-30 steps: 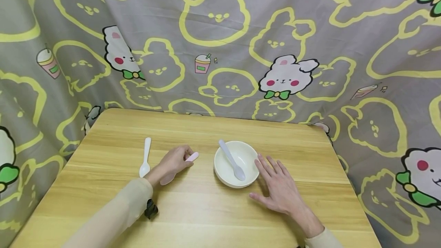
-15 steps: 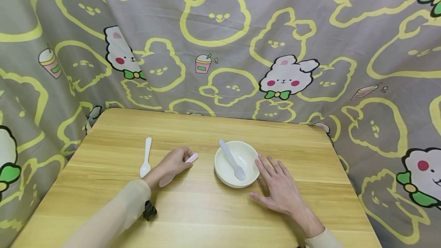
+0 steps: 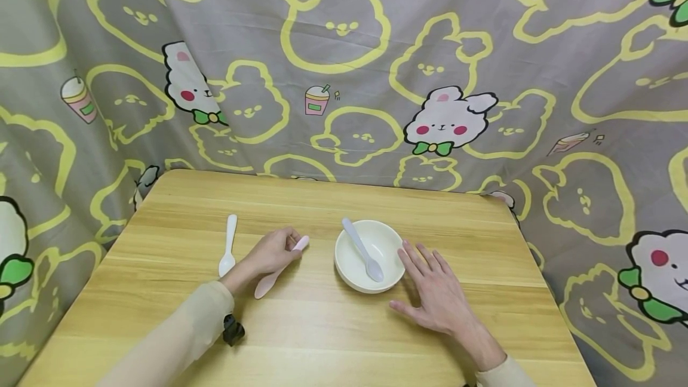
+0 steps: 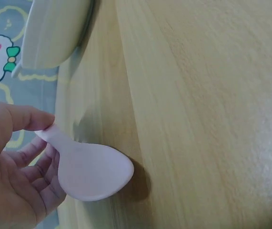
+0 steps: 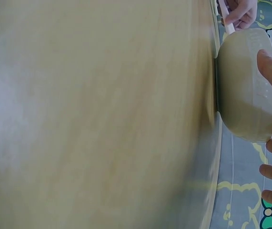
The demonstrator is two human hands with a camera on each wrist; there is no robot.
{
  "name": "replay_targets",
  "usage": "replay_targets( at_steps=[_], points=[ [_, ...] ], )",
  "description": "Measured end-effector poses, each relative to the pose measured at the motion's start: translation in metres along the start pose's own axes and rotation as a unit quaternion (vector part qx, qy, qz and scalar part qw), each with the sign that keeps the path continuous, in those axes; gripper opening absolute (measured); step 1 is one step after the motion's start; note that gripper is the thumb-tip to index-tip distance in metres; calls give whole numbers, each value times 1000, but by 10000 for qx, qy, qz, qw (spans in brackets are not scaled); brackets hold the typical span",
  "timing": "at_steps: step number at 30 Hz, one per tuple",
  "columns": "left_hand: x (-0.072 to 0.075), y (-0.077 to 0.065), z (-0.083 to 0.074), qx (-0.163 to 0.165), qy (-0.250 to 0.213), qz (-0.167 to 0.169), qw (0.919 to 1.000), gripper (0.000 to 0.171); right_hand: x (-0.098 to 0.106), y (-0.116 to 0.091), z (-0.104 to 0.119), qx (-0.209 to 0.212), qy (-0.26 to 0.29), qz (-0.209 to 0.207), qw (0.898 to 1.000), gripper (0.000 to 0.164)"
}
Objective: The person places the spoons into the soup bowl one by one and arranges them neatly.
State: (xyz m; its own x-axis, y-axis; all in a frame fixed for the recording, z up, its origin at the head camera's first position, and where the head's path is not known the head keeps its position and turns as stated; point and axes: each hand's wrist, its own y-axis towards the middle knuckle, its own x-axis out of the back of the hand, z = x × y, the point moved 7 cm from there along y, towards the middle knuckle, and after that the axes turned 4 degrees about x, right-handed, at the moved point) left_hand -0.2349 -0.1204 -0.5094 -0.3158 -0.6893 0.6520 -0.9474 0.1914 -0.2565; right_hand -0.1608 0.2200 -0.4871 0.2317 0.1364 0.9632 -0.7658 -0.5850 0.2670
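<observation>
My left hand (image 3: pixel 273 251) pinches a pink spoon (image 4: pixel 95 171) by its handle between thumb and fingers. The spoon's bowl end points back toward my forearm, close over the table, and its handle tip shows beyond my fingers. A cream bowl (image 3: pixel 353 279) stands right of the left hand, with a pale lavender spoon (image 3: pixel 359 242) lying in it, handle propped on the rim. Fingers spread and straight, my right hand (image 3: pixel 438 291) is at the bowl's right side, fingertips right at the rim.
A white spoon (image 3: pixel 228 249) lies on the wooden table (image 3: pixel 322 339) left of the left hand. Behind and beside the table hangs a grey curtain (image 3: pixel 344 88) with cartoon prints. A dark strap item (image 3: pixel 233 330) hangs at the left cuff.
The pink spoon has turned in my left hand, and its bowl end has swung out to the right from beneath the wrist. The right hand and the bowl stay put.
</observation>
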Motion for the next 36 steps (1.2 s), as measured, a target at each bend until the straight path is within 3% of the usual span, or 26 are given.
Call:
replay_targets(
  at_steps=[26,36],
  points=[
    [7,-3,-16,-130,-742,-178,9970,28,1,1,0,40,-23,-50,10000,106],
    [9,-5,-25,-214,-1295,-362,9907,26,1,1,0,34,-18,-53,10000,106]
  ],
)
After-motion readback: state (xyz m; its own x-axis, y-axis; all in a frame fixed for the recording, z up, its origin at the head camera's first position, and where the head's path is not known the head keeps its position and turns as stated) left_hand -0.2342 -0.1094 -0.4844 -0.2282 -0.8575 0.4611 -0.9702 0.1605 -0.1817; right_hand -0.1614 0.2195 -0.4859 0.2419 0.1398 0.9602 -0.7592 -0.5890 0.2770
